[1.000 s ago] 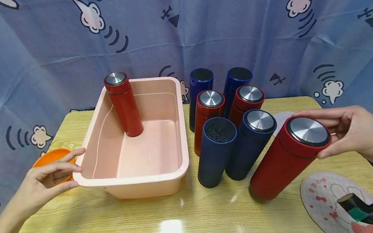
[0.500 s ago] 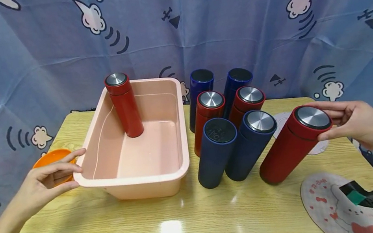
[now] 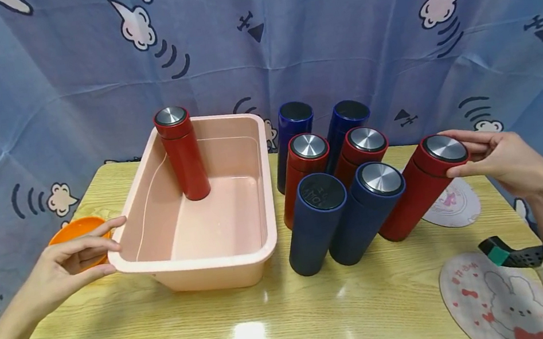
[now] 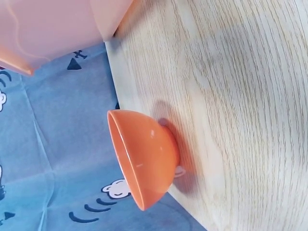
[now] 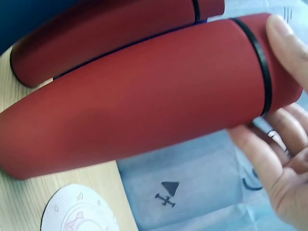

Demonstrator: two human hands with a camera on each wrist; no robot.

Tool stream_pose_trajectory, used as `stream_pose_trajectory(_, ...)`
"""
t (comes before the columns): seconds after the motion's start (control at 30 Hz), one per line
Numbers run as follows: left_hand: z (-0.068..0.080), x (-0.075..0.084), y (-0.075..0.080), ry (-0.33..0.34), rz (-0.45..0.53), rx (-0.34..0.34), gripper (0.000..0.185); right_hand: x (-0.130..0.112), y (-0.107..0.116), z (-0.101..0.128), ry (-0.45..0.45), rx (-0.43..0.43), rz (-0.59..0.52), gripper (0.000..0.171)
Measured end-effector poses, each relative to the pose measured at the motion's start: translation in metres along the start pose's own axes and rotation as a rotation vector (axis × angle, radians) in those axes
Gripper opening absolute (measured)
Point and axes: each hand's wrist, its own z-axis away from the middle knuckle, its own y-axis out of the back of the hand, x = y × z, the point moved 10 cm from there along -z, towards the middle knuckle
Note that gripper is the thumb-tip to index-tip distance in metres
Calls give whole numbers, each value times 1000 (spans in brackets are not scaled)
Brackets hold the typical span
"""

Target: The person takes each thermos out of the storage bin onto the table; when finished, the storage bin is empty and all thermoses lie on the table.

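My right hand (image 3: 504, 160) holds a red thermos bottle (image 3: 417, 189) by its silver-topped cap, thumb on one side and fingers on the other. The right wrist view shows this red bottle (image 5: 139, 96) leaning beside another red one. Whether its base touches the table is unclear. My left hand (image 3: 72, 258) pinches the near left corner of a pink plastic tub (image 3: 191, 263); it is outside the left wrist view. Inside the tub a red thermos (image 3: 185, 158) stands upright toward the back left.
Right of the tub stand two navy thermoses (image 3: 318, 232), two red ones (image 3: 305, 173) and two glossy blue ones (image 3: 292, 132) at the back. An orange bowl (image 4: 144, 154) sits left of the tub. Bunny mat (image 3: 498, 300) and round mat (image 3: 456, 204) lie on the right.
My right hand has moved the red thermos back and slightly left, closer to the group of bottles. My left hand and the tub have stayed in place.
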Motion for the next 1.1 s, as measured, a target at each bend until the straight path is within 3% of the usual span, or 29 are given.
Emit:
stream_pose_trajectory(0.23, 1, 0, 1, 11, -17, 8, 41, -1, 2, -21, 17, 13, 34, 57)
stream_pose_trajectory(0.43, 0, 1, 0, -9, -16, 6, 41, 2, 4, -38, 43, -22, -42, 57)
stream_pose_trajectory(0.63, 1, -5, 2, 88, -103, 29, 37, 8, 10, -53, 45, -72, -122, 57)
stream_pose_trajectory(0.73, 1, -5, 2, 86, -101, 28, 37, 9, 12, -61, 29, -94, -73, 57)
stream_pose_trajectory(0.93, 0, 0, 0, 6, -42, 3, 40, 9, 15, -76, -6, -108, 51, 57)
stream_pose_trajectory(1.1, 0, -3, 1, 47, -76, 11, 39, 9, 15, -84, -26, -108, 73, 56)
